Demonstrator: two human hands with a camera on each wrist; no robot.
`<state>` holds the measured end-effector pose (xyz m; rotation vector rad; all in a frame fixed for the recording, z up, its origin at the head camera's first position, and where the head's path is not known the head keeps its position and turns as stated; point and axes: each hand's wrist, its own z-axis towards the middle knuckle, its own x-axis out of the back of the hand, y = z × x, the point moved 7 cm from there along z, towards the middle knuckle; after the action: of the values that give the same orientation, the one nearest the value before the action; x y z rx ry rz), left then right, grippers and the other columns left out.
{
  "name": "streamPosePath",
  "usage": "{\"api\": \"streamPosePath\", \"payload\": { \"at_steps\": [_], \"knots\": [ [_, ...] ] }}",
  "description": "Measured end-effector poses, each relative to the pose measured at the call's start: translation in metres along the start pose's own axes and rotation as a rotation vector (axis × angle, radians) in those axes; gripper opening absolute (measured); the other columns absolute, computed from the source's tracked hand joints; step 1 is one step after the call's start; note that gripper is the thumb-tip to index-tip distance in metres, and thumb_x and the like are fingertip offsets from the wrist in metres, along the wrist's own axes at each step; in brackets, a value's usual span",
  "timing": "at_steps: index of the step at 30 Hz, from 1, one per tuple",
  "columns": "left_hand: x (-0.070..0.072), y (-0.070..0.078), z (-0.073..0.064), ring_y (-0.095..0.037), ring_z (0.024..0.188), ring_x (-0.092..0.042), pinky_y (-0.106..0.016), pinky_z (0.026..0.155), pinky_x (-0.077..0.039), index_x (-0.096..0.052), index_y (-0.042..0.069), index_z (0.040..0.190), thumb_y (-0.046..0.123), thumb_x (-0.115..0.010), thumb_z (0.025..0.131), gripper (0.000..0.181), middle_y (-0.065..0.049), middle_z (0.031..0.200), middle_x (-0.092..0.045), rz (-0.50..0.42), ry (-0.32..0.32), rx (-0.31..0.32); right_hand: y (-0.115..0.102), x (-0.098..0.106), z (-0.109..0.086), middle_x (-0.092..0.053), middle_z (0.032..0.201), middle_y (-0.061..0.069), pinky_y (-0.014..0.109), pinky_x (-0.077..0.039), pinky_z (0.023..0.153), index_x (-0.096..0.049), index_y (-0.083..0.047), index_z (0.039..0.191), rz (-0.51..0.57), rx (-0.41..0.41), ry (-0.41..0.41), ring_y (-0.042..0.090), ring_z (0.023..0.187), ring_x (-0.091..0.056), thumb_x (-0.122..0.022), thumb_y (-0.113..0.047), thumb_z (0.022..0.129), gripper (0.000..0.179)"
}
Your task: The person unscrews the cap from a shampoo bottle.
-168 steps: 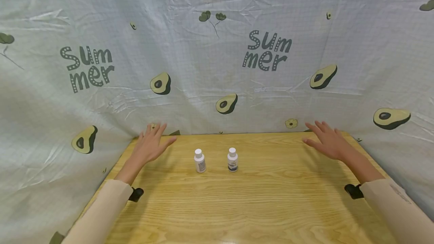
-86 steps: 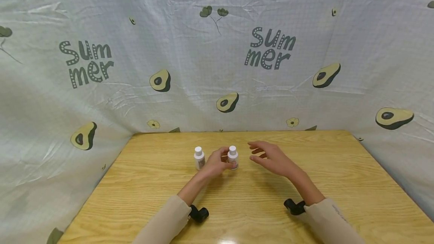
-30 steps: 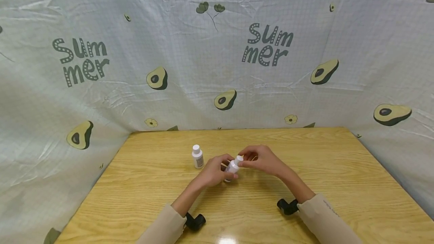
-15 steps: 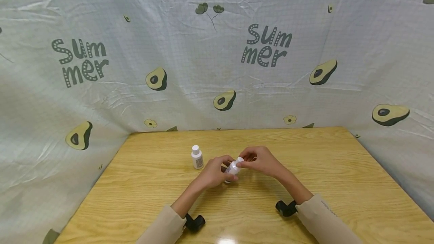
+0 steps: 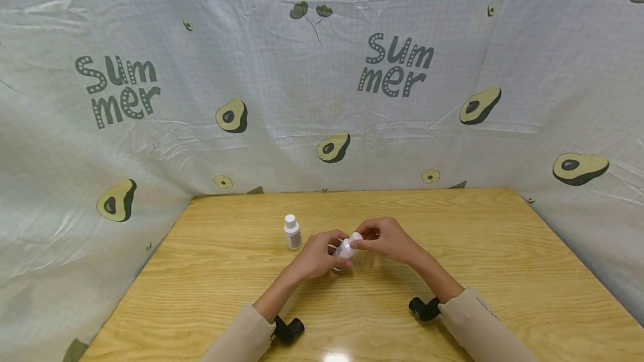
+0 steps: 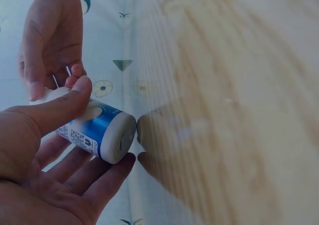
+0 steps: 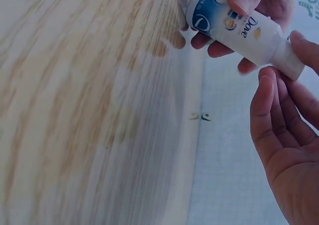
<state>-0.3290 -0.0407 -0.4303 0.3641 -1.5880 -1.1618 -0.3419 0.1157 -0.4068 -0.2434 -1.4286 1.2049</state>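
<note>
My left hand (image 5: pixel 316 256) grips a small white Dove bottle (image 7: pixel 239 31) by its body, thumb on one side and fingers on the other. Its blue-banded base shows in the left wrist view, close to the table surface. The bottle leans with its top toward my right hand (image 5: pixel 387 238). Thumb and fingers of that hand pinch the white cap (image 7: pixel 288 60), which sits on the bottle's neck. A second white bottle (image 5: pixel 293 234) with a white cap stands upright on the table, left of my left hand.
The wooden table (image 5: pixel 241 295) runs back to a pale cloth (image 5: pixel 282 71) printed with avocados and lettering, which also hangs at both sides. Black wrist cameras (image 5: pixel 289 329) sit below each hand.
From the table's sides both hands came to the middle. My left hand took the right-hand bottle and tilted it; my right hand took its cap. Over the last second they barely move.
</note>
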Motion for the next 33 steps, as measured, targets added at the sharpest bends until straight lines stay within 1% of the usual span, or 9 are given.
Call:
{"api": "streamPosePath", "payload": {
  "at_steps": [6,10,14,23,30,33],
  "knots": [
    [-0.0007,0.0013,0.0005,-0.028,0.106,-0.073,-0.038,0.084,-0.061,-0.072,0.006,0.121,0.011,-0.082,0.088,0.035,-0.013,0.116,-0.072,0.004,-0.005,-0.035,-0.0022,0.0005,-0.0003,-0.074,0.091,0.001,0.023,-0.053,0.069,-0.078,-0.009,0.102,-0.018,0.01,0.011,0.008,0.075,-0.062,-0.079,-0.03,0.093,0.023],
    [-0.0011,0.0004,0.0007,-0.028,0.107,-0.073,-0.04,0.086,-0.06,-0.071,0.006,0.122,0.012,-0.081,0.09,0.034,-0.013,0.116,-0.073,0.017,-0.018,-0.048,-0.0036,0.0003,0.0,-0.075,0.091,0.002,0.023,-0.053,0.068,-0.078,-0.009,0.103,-0.007,0.019,0.012,0.008,0.074,-0.062,-0.079,-0.027,0.093,0.021],
    [-0.0013,0.0001,0.0009,-0.026,0.107,-0.072,-0.042,0.089,-0.058,-0.07,0.006,0.123,0.014,-0.08,0.091,0.035,-0.012,0.117,-0.074,0.028,-0.035,-0.06,-0.0048,-0.0001,0.0003,-0.076,0.092,0.003,0.023,-0.054,0.068,-0.079,-0.008,0.102,-0.002,0.045,0.019,0.006,0.073,-0.063,-0.079,-0.025,0.092,0.019],
    [-0.0007,0.0059,-0.0025,-0.018,0.098,-0.068,-0.033,0.081,-0.054,-0.069,0.007,0.126,0.013,-0.077,0.093,0.035,-0.01,0.114,-0.074,0.051,-0.06,-0.076,-0.0015,-0.0011,0.0001,-0.076,0.092,0.004,0.023,-0.053,0.066,-0.079,-0.01,0.102,0.017,0.087,0.028,0.005,0.072,-0.062,-0.079,-0.023,0.093,0.016],
    [-0.0014,0.0071,-0.0022,-0.014,0.094,-0.064,-0.03,0.079,-0.051,-0.067,0.008,0.128,0.015,-0.074,0.096,0.033,-0.008,0.114,-0.073,0.09,-0.078,-0.081,-0.0017,-0.0003,0.0002,-0.077,0.093,0.006,0.023,-0.053,0.065,-0.08,-0.009,0.103,0.026,0.116,0.035,0.005,0.072,-0.061,-0.078,-0.021,0.094,0.015],
    [-0.0012,0.0071,-0.0026,-0.014,0.094,-0.062,-0.028,0.079,-0.051,-0.067,0.007,0.127,0.015,-0.074,0.096,0.033,-0.009,0.114,-0.072,0.102,-0.082,-0.083,-0.0026,-0.0008,0.0004,-0.077,0.094,0.007,0.022,-0.053,0.066,-0.08,-0.008,0.104,0.026,0.135,0.024,0.005,0.073,-0.06,-0.078,-0.02,0.094,0.016]
  ]
}}
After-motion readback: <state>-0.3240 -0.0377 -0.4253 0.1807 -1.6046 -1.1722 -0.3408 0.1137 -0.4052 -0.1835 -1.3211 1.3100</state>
